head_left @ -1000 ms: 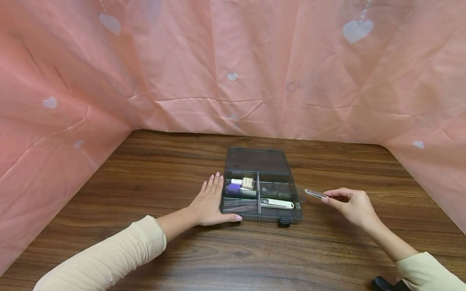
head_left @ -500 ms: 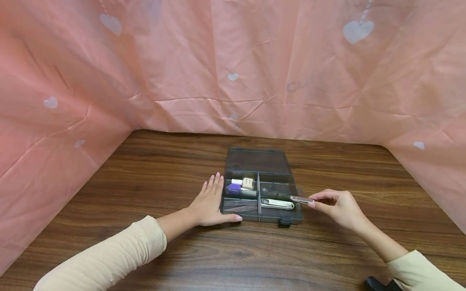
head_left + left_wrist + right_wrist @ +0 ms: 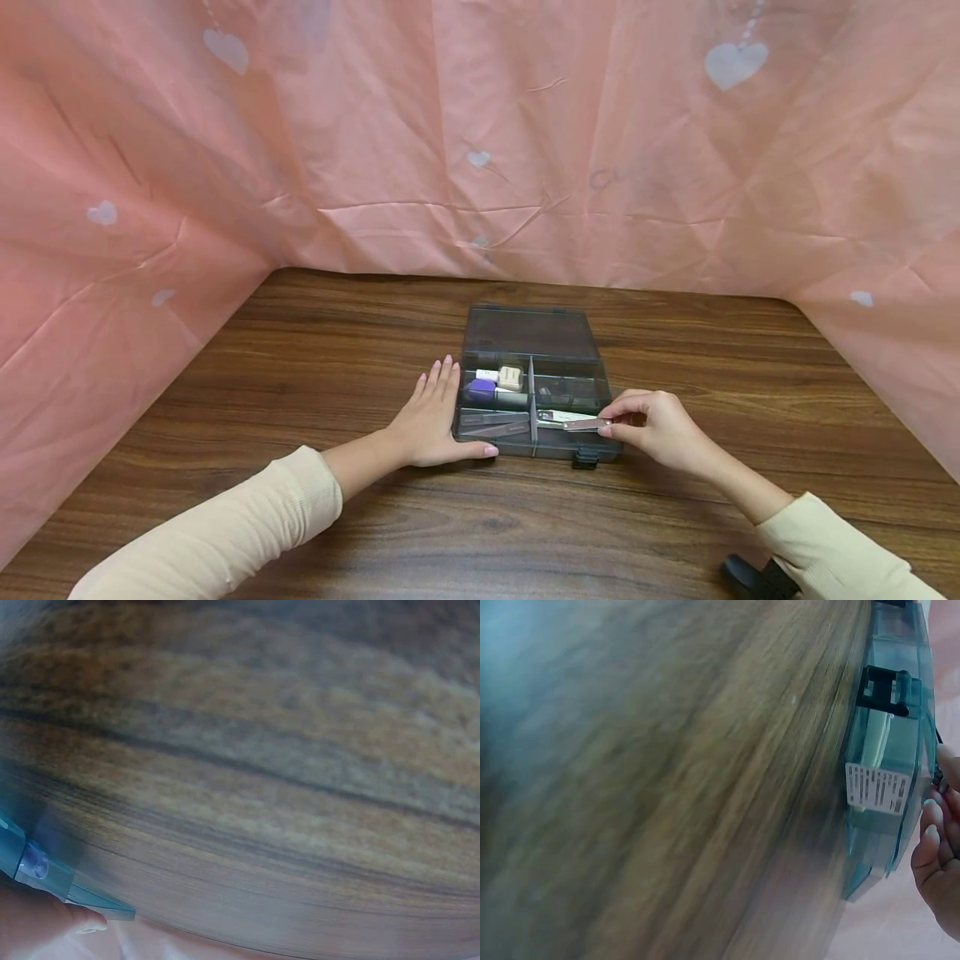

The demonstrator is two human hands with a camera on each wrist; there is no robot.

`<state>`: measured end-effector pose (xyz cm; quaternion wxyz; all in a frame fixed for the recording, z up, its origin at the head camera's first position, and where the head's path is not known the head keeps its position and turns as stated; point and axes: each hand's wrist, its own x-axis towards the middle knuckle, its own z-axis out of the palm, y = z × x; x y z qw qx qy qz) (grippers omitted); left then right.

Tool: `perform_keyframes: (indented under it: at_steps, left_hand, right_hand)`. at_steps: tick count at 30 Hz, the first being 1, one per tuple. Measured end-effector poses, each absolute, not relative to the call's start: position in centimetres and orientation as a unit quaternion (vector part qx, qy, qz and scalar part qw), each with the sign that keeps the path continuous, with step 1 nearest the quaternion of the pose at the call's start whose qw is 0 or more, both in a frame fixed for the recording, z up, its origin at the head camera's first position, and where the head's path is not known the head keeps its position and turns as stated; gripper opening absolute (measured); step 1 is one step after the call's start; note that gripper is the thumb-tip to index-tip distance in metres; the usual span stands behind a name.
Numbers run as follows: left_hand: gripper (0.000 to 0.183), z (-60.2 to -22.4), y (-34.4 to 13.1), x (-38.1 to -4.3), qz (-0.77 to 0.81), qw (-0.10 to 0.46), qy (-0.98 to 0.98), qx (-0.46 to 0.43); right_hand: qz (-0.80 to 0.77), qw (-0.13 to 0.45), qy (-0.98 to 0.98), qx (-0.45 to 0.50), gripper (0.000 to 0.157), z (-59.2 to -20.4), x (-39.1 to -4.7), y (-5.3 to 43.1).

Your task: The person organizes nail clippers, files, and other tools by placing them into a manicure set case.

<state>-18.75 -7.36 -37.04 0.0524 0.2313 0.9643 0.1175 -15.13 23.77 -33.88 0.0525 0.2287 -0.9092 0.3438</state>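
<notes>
A dark translucent divided box (image 3: 551, 451) lies open on the table, its lid (image 3: 531, 332) folded back. My right hand (image 3: 660, 427) pinches a small pinkish nail clipper (image 3: 583, 425) by its end, over the front right compartment. Beneath it lies a larger white-and-silver nail clipper (image 3: 558, 414), partly covered. My left hand (image 3: 427, 423) rests with straight fingers along the box's left side, thumb at the front corner. Nail polish bottles, one purple (image 3: 481, 390) and one beige (image 3: 512, 378), sit in the back left compartment. Thin grey strips (image 3: 495, 420) occupy the front left one.
Small dark pieces (image 3: 558, 392) lie in the back right compartment, too dim to name. A black latch (image 3: 586, 457) juts from the box's front. The right wrist view shows a barcode label (image 3: 877, 787) on its side. Pink cloth (image 3: 480, 233) hangs around the wooden table (image 3: 360, 333).
My right hand has moved left with the small nail clipper, from beside the box to over the front right compartment. The left hand and the box have stayed put.
</notes>
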Motion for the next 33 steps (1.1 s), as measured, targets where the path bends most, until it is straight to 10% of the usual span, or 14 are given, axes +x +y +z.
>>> perform_keyframes:
  at_steps: [33]
  left_hand:
    - [0.122, -37.0, -6.9, -18.6, 0.112, 0.053, 0.965, 0.233]
  right_hand:
    - [0.224, 0.000, -0.929, 0.296, 0.004, -32.9, -17.1, 21.8]
